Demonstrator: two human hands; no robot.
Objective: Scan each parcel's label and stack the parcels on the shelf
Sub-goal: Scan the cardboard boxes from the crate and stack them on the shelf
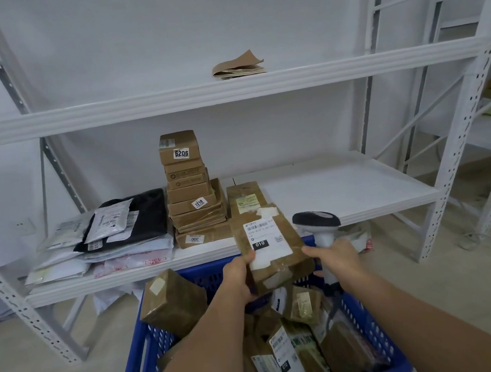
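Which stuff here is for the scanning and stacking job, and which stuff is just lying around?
For the job:
- parcel held by the left hand
- scanner in the right hand
- blue crate of parcels
- stack of boxes on the shelf
- flat mailer bags

Just lying about:
- folded brown paper on the upper shelf
- bags on the floor under the shelf

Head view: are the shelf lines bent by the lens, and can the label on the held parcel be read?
Head view: the shelf beams bow and the uprights lean outward, a wide-angle effect; light is soft and even, no glare; on the parcel in the left hand, "010" reads clearly, the smaller print is blurred.
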